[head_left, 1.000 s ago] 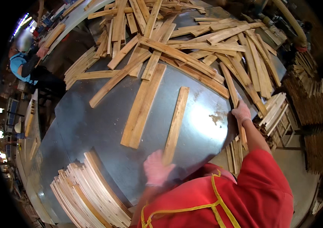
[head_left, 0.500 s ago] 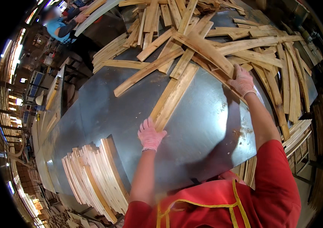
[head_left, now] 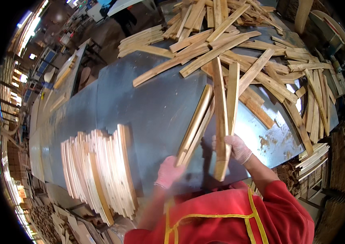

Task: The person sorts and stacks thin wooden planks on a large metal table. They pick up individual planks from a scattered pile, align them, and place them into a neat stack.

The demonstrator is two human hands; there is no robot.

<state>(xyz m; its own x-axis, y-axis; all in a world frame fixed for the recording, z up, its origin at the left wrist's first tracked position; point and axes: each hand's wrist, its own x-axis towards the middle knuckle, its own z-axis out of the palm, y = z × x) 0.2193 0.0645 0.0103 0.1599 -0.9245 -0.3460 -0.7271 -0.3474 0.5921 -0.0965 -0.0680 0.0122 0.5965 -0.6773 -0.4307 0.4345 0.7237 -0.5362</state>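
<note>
My left hand (head_left: pixel 169 171), in a pinkish-white glove, is closed around the near ends of a pair of wooden slats (head_left: pixel 195 126). These lie side by side, tilted, pointing away from me over the metal table (head_left: pixel 152 105). My gloved right hand (head_left: pixel 237 149) grips another wooden slat (head_left: pixel 219 110) from its right side, the slat's near end sticking out toward my apron. Beside it a second slat (head_left: pixel 232 89) runs down to the same hand; whether the fingers hold it too, I cannot tell.
Across the far and right side spreads a loose pile of wooden slats (head_left: pixel 258 77). A neat row of slats (head_left: pixel 99 166) stands at the near left. Several stacked slats (head_left: pixel 142 40) lie at the far left table edge. A person's dark-clothed legs (head_left: pixel 124 18) show beyond.
Both hands have drawn closer to my body. The left hand's slats have moved right and tilted up. My right hand has pulled a slat from the pile. The view has shifted.
</note>
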